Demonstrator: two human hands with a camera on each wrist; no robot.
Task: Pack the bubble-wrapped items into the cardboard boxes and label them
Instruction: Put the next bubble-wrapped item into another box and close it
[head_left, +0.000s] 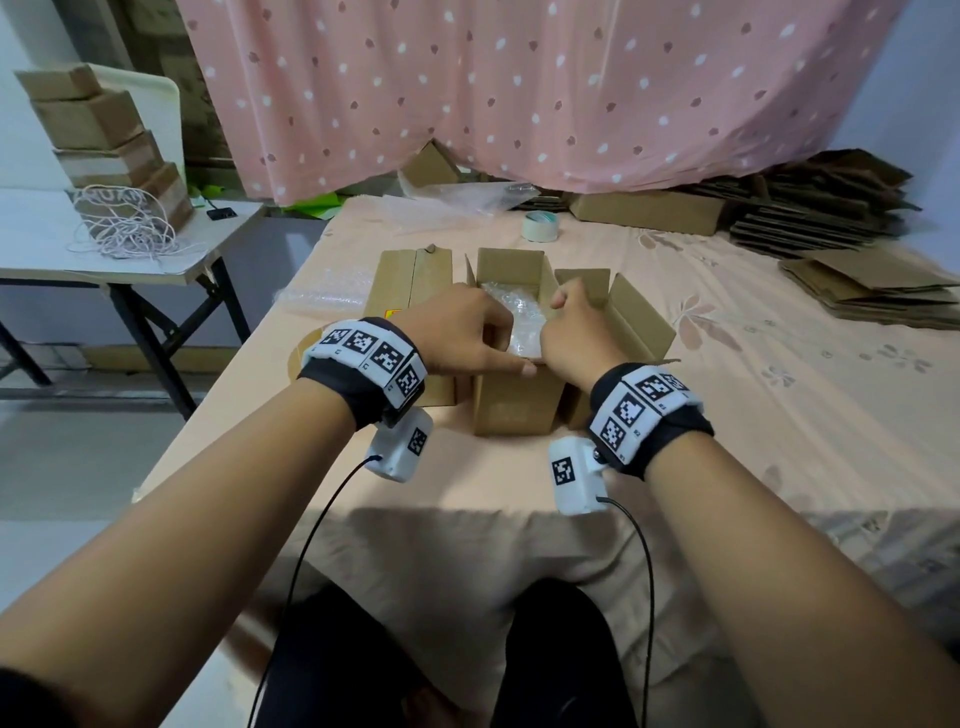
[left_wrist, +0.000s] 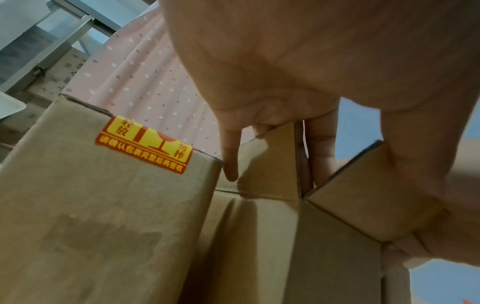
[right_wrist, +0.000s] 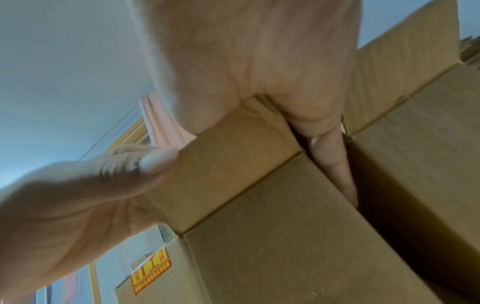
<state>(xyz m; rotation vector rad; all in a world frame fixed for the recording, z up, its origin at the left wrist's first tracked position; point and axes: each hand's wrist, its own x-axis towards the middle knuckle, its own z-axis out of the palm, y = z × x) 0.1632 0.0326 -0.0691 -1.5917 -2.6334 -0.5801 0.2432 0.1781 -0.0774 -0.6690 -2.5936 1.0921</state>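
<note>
- Open cardboard box (head_left: 511, 400) is sitting at centre frame in the head view on the counter (head_left: 727, 415), which is wearing a peach floral cloth; its long axis is running from near edge to far edge, mouth facing up, flaps standing.
- Bubble-wrapped item (head_left: 511, 317) is lying inside that box, long axis along the box's, only the top showing between the hands.
- Left hand (head_left: 462, 332) is reaching in from the left of the box; its fingers are curling over the left flap and dipping into the box, thumb lying along the near rim. Left wrist view is showing fingers (left_wrist: 318, 148) on the inner side of the flap and the little finger outside: it is gripping the flap.
- Right hand (head_left: 576, 327) is coming in from the right, fingers curling over the right wall; right wrist view is showing one finger (right_wrist: 335, 164) down in the gap beside the next box and the thumb (right_wrist: 145, 162) pressing the near flap, so it is gripping the box edge.
- Closed box (head_left: 410, 291) is standing touching the open one on its left, carrying a red-yellow label (left_wrist: 145, 144) near its top edge.
- Another open box (head_left: 623, 322) is standing touching on the right.
- Tape roll (head_left: 539, 226) is lying further back, upper centre; flattened cartons (head_left: 857, 291) are stacking at upper right.
</note>
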